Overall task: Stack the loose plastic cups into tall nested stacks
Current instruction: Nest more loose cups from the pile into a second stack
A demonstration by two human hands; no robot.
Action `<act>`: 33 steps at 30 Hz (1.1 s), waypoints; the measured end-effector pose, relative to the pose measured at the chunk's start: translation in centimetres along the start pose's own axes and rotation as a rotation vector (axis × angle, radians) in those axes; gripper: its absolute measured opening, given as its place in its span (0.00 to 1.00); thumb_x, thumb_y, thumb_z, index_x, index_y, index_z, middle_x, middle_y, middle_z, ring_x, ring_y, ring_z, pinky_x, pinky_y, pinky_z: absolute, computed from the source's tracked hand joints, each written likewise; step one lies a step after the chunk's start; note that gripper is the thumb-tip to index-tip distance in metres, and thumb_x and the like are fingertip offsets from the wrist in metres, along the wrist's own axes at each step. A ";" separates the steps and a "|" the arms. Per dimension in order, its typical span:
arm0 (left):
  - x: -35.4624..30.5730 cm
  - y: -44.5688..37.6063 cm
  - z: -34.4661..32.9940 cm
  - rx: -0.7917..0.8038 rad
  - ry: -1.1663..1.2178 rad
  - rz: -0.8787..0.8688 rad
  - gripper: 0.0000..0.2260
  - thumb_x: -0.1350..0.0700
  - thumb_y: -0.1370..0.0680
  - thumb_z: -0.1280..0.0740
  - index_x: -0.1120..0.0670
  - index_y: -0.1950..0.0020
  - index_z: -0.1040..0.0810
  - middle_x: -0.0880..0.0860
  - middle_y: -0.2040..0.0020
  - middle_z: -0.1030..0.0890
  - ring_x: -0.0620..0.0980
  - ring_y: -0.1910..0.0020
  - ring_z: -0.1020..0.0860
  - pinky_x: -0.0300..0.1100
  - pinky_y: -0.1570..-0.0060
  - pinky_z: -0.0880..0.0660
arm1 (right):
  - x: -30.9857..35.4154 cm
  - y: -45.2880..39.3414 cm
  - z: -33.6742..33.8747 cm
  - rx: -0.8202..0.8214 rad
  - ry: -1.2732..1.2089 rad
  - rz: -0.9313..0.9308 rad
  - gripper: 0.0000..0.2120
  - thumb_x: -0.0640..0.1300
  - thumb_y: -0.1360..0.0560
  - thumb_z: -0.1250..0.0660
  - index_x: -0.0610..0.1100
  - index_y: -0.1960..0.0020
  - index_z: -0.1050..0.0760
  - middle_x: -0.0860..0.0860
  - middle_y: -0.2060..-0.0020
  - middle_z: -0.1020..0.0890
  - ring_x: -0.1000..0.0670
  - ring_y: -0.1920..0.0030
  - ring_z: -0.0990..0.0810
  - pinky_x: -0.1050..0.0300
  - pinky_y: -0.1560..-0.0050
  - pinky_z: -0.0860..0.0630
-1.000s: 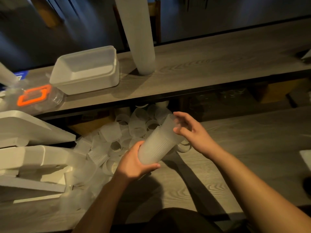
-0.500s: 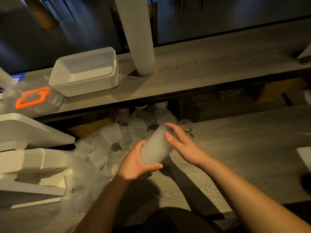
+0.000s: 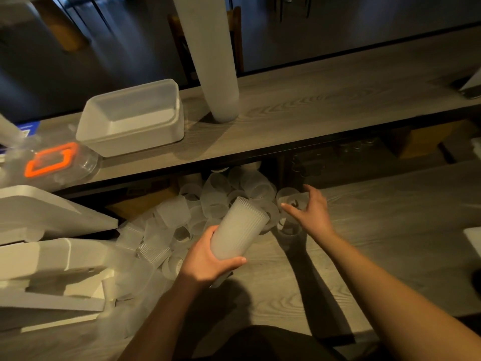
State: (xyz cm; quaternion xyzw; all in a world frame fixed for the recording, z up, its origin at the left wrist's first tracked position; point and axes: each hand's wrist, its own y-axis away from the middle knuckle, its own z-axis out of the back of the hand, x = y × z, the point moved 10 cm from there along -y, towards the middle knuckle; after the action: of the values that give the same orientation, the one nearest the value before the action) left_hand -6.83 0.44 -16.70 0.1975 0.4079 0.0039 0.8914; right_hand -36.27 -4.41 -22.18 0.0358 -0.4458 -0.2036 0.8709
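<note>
Here, a tall nested stack stands on the upper shelf at twelve o'clock. Loose cups pile centrally. The left hand grips a short stack, tilted toward one o'clock. At three, the right hand spreads over one cup.

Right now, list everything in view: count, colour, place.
held stack: one, frosted, tilted in left hand
loose cups: many, frosted, heaped on lower table under the shelf
single cup: one, clear, at right hand
tall stack: one, white, upright on shelf
tub: one, white, shelf left
clear container: one, orange-rimmed, far left
foam pieces: several, white, left
table: one, grey wood
left hand: grips held stack
right hand: reaching onto single cup
</note>
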 end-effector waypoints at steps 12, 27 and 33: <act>1.5 1.3 0.9 -0.074 -0.038 0.054 0.37 0.40 0.37 0.20 0.40 0.35 0.37 0.41 0.44 0.29 0.45 0.45 0.27 0.39 0.52 0.29 | -3.5 -0.8 -2.6 0.052 0.043 -0.049 0.38 0.47 0.29 0.23 0.46 0.24 0.37 0.46 0.29 0.29 0.45 0.29 0.31 0.42 0.31 0.28; 0.1 1.8 -0.8 -0.031 -0.027 -0.007 0.37 0.45 0.37 0.18 0.44 0.35 0.35 0.43 0.44 0.27 0.40 0.50 0.24 0.32 0.63 0.25 | 0.3 6.6 -0.4 0.275 -1.078 -0.270 0.32 0.49 0.32 0.27 0.41 0.32 0.29 0.42 0.42 0.19 0.45 0.44 0.17 0.48 0.38 0.23; -0.4 2.3 -0.7 -0.008 -0.035 -0.038 0.37 0.45 0.36 0.19 0.43 0.35 0.36 0.39 0.44 0.29 0.38 0.50 0.25 0.31 0.64 0.24 | 3.6 8.7 -1.1 0.465 -1.450 -0.363 0.39 0.41 0.39 0.20 0.44 0.30 0.30 0.37 0.34 0.25 0.38 0.35 0.22 0.47 0.42 0.19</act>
State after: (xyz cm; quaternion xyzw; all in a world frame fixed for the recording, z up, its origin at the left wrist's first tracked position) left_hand -7.25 2.77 -16.05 0.1864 0.3959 -0.0149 0.8991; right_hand -30.69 2.02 -17.97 0.1477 -0.9218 -0.2168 0.2855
